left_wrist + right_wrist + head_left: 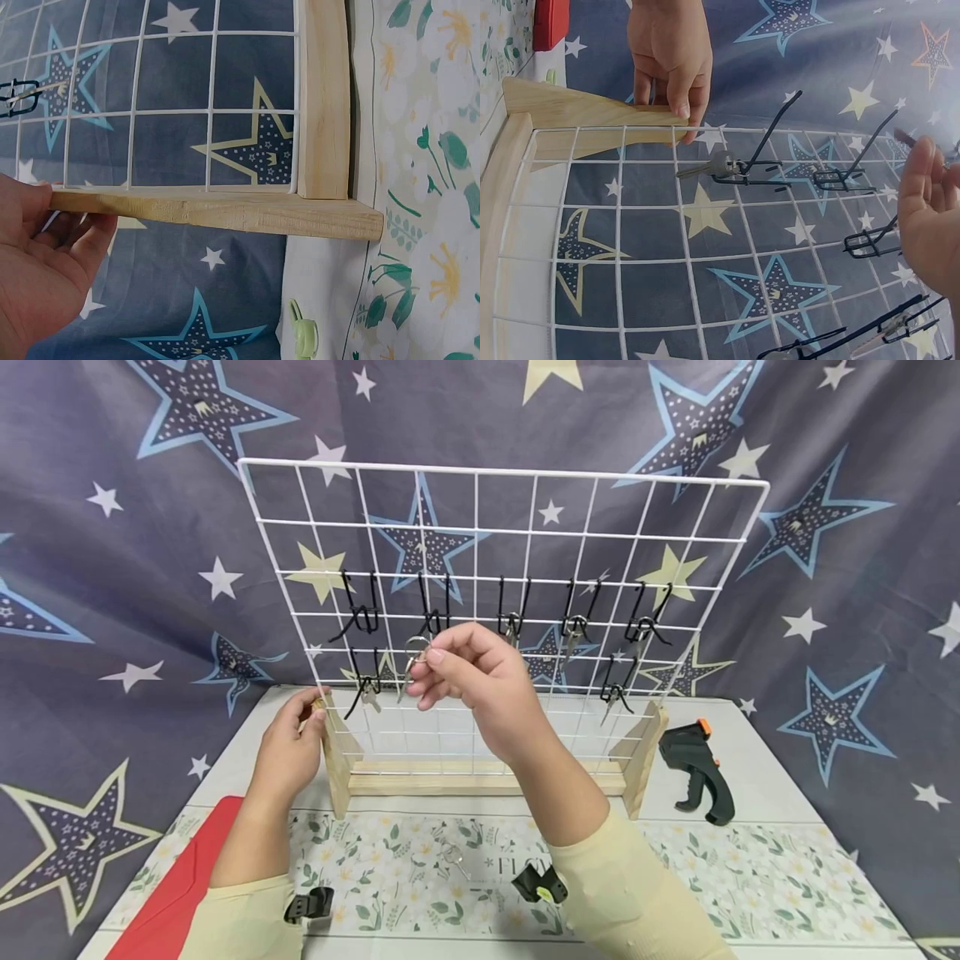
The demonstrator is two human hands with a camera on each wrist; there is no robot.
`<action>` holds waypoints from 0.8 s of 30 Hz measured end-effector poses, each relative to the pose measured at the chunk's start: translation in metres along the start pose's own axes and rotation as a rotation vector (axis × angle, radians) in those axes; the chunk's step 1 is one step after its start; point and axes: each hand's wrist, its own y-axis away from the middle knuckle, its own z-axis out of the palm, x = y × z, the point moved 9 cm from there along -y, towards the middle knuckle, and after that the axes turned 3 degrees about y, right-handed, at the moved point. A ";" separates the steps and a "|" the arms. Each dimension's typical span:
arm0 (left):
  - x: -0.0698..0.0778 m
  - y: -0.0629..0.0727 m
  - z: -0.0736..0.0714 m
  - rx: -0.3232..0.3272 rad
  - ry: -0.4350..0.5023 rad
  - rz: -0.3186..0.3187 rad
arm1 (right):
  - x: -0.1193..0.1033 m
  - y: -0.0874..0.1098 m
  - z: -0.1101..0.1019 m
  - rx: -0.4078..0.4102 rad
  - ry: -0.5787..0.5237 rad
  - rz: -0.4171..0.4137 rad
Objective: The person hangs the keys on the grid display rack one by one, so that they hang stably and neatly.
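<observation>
A key on a ring (409, 670) is pinched between the thumb and fingers of my right hand (487, 681), in front of the upper hooks. The white wire grid (502, 470) stands upright in a wooden stand. My left hand (288, 752) grips the upper end of its left wooden side piece (217, 210). Black double hooks (363, 618) hang in two rows on the grid. Keys hang on several of them, including a key (705, 166) on the lower left hook (365, 681). The upper left hook shows no key. The second upper hook is partly hidden by my right hand.
Another key with a ring (455, 857) lies on the floral mat (375, 893). A dark pistol-grip tool with an orange tip (697, 768) lies right of the stand. A red flat item (180, 885) is at left, and a small light-green object (304, 334) sits near the stand.
</observation>
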 end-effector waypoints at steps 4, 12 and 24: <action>0.000 0.000 0.000 -0.002 0.003 -0.003 | 0.000 -0.003 0.000 0.009 0.022 0.004; -0.002 -0.001 0.001 -0.011 -0.001 -0.009 | 0.014 -0.006 -0.010 0.104 0.037 0.101; -0.001 -0.001 0.002 -0.005 0.004 -0.005 | 0.031 -0.010 -0.017 0.250 -0.027 0.182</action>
